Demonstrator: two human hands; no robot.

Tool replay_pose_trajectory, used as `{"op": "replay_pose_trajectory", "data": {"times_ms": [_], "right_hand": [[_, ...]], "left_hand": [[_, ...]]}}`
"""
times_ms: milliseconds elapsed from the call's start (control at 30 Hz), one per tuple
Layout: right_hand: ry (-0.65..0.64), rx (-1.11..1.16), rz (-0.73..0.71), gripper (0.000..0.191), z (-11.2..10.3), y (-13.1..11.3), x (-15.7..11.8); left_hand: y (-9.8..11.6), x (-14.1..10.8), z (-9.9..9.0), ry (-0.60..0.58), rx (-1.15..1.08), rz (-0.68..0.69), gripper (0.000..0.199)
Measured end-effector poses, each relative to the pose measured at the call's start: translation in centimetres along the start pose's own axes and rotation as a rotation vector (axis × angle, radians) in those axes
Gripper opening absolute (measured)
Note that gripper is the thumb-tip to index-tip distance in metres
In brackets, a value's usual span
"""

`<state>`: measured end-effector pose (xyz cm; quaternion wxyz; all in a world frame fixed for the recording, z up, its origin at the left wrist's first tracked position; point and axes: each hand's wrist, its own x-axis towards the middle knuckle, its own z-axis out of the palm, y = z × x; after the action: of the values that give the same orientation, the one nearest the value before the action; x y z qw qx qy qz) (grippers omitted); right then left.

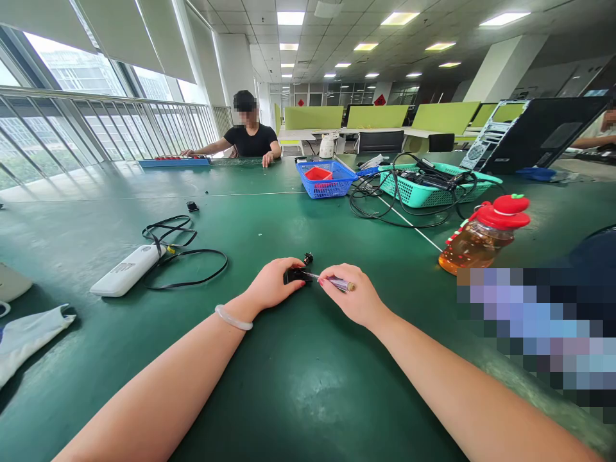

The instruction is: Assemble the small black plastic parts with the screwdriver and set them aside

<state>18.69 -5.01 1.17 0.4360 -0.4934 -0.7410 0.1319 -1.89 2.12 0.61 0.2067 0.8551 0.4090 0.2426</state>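
My left hand (273, 282) is closed on a small black part (297, 276), which it holds against the green table (298, 372). In my right hand (353, 298) is a slim screwdriver-like tool (341, 283) with a clear purplish handle. The tool points left, and its thin tip meets the black part; the exact contact spot is too small to make out. Just beyond the fingers lies another small black piece (308, 258). A pale bangle (233, 318) circles my left wrist.
A white power bank (128, 271) with a black cord lies left. Further back are a blue basket (327, 186), a green basket (414, 196) with cables, and a red-lidded bottle (481, 240) at right. A person (250, 138) sits across the table.
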Motion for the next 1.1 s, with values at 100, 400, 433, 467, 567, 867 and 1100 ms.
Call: {"op": "replay_pose_trajectory", "data": {"times_ms": [100,400,433,467,567,867,1100], "right_hand": [[0.042,0.059,-0.017,0.011,-0.1,0.2,0.0],[0.048,-0.025,0.135,0.021,0.2,2.0,0.3],[0.032,-0.032,0.153,0.022,0.3,2.2,0.3],[0.017,-0.037,0.169,0.022,0.3,2.4,0.4],[-0.029,-0.05,0.182,0.023,0.4,2.5,0.4],[-0.09,-0.054,0.147,0.026,0.7,2.2,0.4],[-0.06,-0.053,0.114,0.019,0.3,1.8,0.3]], "left_hand": [[-0.2,0.1,0.1,0.108,-0.047,0.031,0.035],[-0.6,-0.1,0.2,0.101,0.345,-0.218,0.04],[-0.5,-0.2,0.1,0.092,0.369,-0.23,0.038],[-0.3,-0.3,0.1,0.091,0.384,-0.236,0.036],[0.2,-0.3,0.1,0.111,0.391,-0.247,0.029],[0.4,-0.2,0.6,0.065,0.21,0.001,0.022],[0.1,-0.3,1.2,0.042,0.266,-0.047,0.022]]}}
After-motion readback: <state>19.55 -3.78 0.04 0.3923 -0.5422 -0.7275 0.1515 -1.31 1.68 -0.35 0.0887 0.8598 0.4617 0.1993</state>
